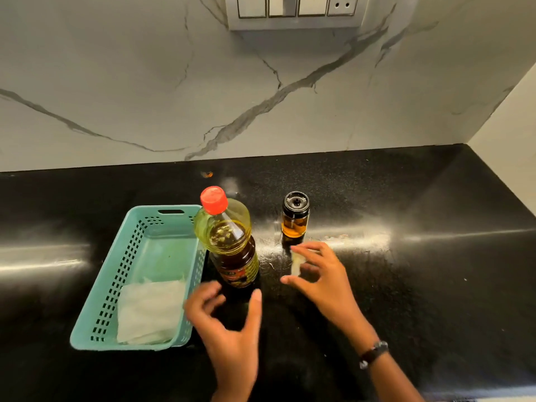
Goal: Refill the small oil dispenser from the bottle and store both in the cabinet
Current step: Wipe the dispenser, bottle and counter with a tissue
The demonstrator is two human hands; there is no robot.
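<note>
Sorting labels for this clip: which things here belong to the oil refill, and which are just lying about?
Job: oil bottle, red cap on; small dispenser, black lid on.
Lying about: teal basket holding a white cloth; wall switches.

No wording can be read anywhere. The oil bottle, standing just right of the basket, carries a red, black and yellow label low on its near side, but its print is too blurred to make out. The small dispenser to its right shows no lettering
</note>
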